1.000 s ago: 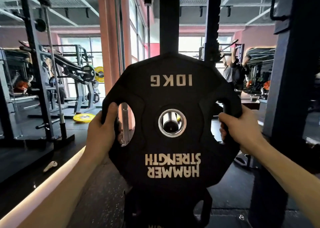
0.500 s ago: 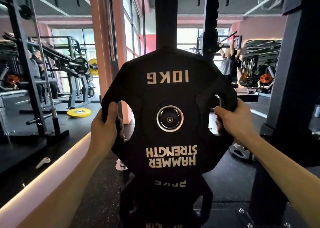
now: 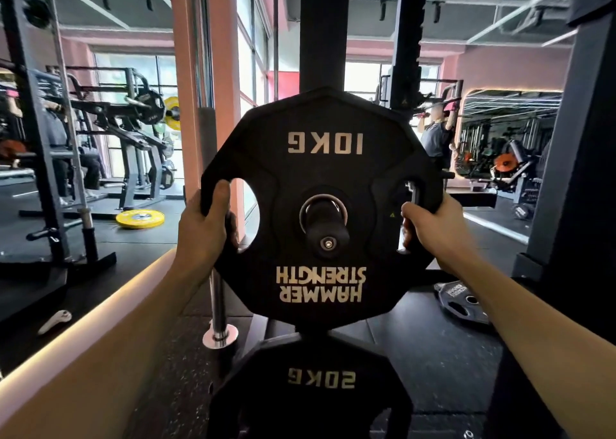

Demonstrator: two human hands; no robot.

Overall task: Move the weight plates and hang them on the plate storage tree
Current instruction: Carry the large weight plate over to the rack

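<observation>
A gym with pink walls lay behind. Left hand [image 3: 203, 228] and right hand [image 3: 430, 228] each held a firm grip on the black ten-sided 10KG plate [image 3: 320, 205], threaded onto the tree's black peg [image 3: 328, 235]. Next step likely: push it home, release.

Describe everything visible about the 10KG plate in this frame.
The 10KG plate is black, many-sided and rubber-looking, with pale "10KG" and "HAMMER STRENGTH" lettering upside down. It stands upright, its metal-ringed centre hole threaded on the storage tree's black peg. The left hand and right hand grip its side cut-outs. A 20KG plate hangs below.
</observation>
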